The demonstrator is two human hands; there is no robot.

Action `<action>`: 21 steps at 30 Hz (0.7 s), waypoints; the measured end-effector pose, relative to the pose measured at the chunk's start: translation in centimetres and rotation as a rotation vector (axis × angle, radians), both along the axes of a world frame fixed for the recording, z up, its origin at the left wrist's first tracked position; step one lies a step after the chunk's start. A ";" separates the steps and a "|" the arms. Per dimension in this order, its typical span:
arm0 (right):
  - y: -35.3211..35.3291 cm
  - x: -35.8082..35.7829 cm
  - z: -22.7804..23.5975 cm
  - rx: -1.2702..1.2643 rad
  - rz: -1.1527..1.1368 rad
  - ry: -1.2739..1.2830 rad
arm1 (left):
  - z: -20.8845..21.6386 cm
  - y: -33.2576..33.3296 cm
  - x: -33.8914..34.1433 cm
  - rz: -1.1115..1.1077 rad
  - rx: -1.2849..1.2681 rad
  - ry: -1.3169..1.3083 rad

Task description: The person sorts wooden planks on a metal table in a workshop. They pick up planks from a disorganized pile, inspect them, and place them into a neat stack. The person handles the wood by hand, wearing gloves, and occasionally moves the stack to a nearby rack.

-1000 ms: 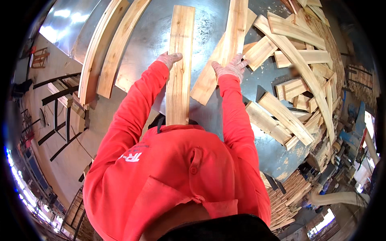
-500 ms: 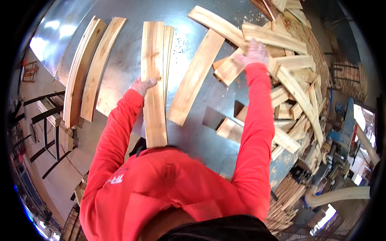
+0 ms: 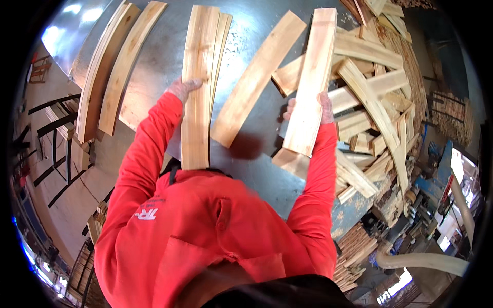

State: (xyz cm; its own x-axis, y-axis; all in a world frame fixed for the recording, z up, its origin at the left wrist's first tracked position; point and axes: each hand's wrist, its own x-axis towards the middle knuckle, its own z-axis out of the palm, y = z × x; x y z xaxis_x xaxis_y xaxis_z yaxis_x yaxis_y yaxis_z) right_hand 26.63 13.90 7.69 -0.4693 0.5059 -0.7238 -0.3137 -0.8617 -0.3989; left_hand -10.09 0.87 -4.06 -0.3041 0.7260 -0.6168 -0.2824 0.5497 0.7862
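My left hand (image 3: 185, 89) grips the left edge of a pale wooden board (image 3: 197, 113), thumb on its top face, the other fingers mostly hidden. Narrower boards (image 3: 220, 51) show along that board's right side. My right hand (image 3: 326, 108) is closed around another wooden board (image 3: 312, 77), thumb at its right edge and fingertips showing at its left edge. This board is held over the near side of a jumbled heap of boards (image 3: 380, 102). Between my hands a single board (image 3: 259, 77) lies slanted on the metal table (image 3: 241, 174).
At the left of the table lie a stack of boards (image 3: 105, 72) and one separate board (image 3: 132, 66). Black metal frames (image 3: 61, 143) stand on the floor beyond. Bundled wood strips (image 3: 354, 251) and a pale hose (image 3: 421, 261) are at the lower right.
My right hand, on the heap before, has taken hold of a board and drawn it nearer, lifted and turned lengthwise. My left hand keeps its hold on its board.
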 end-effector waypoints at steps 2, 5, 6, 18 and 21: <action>-3.6 -0.4 -1.1 0.005 -0.075 0.377 | 2.1 1.5 0.8 -0.002 -0.028 -0.033; -7.6 -2.0 -7.2 -0.070 0.069 0.466 | 3.8 2.9 1.7 0.036 -0.065 -0.049; -8.4 -3.9 -10.7 0.549 0.529 -0.026 | 3.6 3.5 2.1 0.091 -0.058 -0.056; -11.3 -18.9 -8.2 0.816 0.713 -1.671 | 6.5 2.8 -1.4 -0.167 0.032 0.246; -10.5 -19.2 -10.3 0.903 0.476 -1.588 | 12.7 5.7 -6.0 -0.332 -0.172 0.572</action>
State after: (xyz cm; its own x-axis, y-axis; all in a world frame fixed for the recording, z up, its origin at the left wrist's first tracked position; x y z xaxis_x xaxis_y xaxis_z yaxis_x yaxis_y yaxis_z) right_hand 7.39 3.37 -2.64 0.0813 0.9775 -0.1945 0.9206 -0.1484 -0.3612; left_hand -16.13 6.57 8.60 -0.3944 0.7436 -0.5399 0.3572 0.6654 0.6555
